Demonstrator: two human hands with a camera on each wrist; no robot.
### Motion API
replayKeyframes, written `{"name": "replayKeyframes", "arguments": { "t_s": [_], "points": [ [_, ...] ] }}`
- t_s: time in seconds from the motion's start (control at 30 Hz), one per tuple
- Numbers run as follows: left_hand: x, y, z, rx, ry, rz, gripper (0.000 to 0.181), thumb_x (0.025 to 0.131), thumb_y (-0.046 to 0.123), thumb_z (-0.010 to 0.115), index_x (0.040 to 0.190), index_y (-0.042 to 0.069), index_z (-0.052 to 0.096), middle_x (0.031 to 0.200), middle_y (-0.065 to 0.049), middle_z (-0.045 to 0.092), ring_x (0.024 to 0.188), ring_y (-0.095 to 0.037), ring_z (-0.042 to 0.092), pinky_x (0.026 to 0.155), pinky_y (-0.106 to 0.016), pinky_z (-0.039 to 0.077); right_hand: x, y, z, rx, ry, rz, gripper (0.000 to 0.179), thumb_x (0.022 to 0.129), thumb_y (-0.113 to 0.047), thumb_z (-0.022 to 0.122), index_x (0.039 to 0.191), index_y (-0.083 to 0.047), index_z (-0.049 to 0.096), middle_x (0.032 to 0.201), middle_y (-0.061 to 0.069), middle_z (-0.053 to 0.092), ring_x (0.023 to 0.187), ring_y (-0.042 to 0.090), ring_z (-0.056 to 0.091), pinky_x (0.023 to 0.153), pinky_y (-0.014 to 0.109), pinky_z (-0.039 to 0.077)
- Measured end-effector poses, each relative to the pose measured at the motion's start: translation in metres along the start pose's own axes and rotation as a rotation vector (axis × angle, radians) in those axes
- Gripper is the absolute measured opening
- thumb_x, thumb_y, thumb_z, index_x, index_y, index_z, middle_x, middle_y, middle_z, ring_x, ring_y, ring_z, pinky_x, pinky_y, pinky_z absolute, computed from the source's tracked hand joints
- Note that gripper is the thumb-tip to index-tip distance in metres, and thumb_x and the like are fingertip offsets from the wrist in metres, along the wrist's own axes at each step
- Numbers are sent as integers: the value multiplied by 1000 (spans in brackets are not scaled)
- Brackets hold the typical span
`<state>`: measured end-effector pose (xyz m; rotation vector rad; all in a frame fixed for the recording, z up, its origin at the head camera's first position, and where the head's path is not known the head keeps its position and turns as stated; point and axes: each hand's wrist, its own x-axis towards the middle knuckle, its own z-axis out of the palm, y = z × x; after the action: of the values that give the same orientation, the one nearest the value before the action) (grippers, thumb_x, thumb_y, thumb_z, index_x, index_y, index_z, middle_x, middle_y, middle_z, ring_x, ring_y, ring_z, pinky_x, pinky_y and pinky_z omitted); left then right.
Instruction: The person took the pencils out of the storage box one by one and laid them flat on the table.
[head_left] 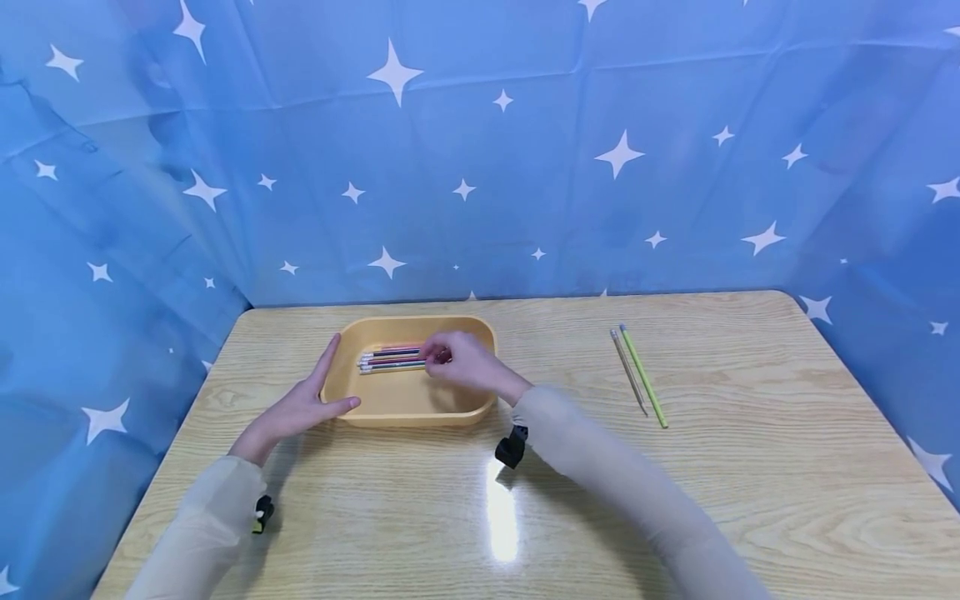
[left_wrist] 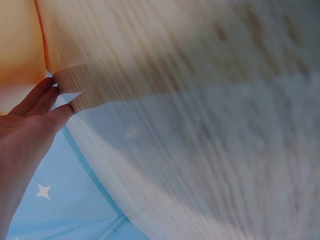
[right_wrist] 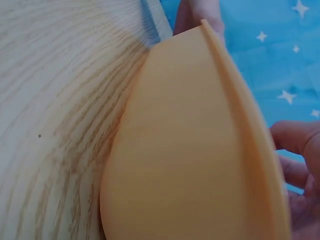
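My left hand (head_left: 296,407) spreads along the left end of a yellow-orange tray (head_left: 408,421), thumb at the front rim and fingers reaching up the side. In the left wrist view its straight fingers (left_wrist: 42,102) lie against the tray's outside. My right hand (head_left: 467,363) reaches down into the tray, its curled thumb and fingers pinching at the right ends of several pencils (head_left: 392,365). These lie side by side, eraser ends to the left. From the right wrist, the tray wall (right_wrist: 185,135) hides the fingertips of this hand (right_wrist: 302,165).
Toward the right of the wooden table (head_left: 750,467) lie a green pencil (head_left: 643,377) and a thinner brownish pencil (head_left: 628,372), nearly parallel. A blue curtain with white stars (head_left: 525,167) hangs behind the table and along both sides.
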<state>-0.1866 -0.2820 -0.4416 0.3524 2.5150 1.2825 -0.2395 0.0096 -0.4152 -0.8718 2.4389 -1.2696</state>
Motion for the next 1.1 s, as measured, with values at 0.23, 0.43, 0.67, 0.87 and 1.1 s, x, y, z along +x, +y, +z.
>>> {"name": "replayKeyframes", "arguments": {
  "t_s": [0.23, 0.43, 0.67, 0.87, 1.1],
  "points": [
    [-1, -1, 1, -4, 3, -13, 106, 89, 24, 70, 154, 24, -14, 160, -17, -8, 142, -43, 3, 109, -63, 10, 13, 6, 9, 10, -68, 53, 23, 87, 0, 67, 109, 3, 65, 92, 3, 66, 87, 15, 61, 80, 22, 49],
    [-1, 1, 1, -10, 1, -11, 105, 90, 23, 69, 154, 25, -14, 160, -15, -8, 143, -42, 3, 109, -62, 11, 17, 7, 11, -5, -75, 44, 24, 88, -2, 67, 111, 3, 65, 104, 12, 67, 98, 21, 62, 88, 27, 47],
    [0, 1, 1, 1, 5, -7, 106, 90, 25, 70, 154, 25, -14, 160, -16, -7, 142, -43, 6, 109, -62, 13, 19, 14, 13, -36, -98, 95, 30, 88, -4, 66, 117, 3, 64, 104, 11, 66, 99, 21, 60, 87, 27, 47],
    [1, -1, 1, 3, 5, 0, 105, 90, 26, 70, 154, 26, -14, 160, -16, -6, 142, -43, 7, 109, -61, 13, 19, 15, 15, -27, -113, 107, 31, 88, -5, 67, 118, 3, 63, 98, 5, 65, 95, 18, 60, 83, 26, 48],
    [1, -1, 0, 6, 1, -2, 105, 90, 27, 69, 154, 25, -15, 160, -16, -7, 142, -43, 7, 109, -62, 13, 19, 15, 17, -5, -150, 86, 30, 88, -3, 69, 116, 4, 63, 94, 6, 64, 91, 17, 60, 79, 23, 48]
  ]
}}
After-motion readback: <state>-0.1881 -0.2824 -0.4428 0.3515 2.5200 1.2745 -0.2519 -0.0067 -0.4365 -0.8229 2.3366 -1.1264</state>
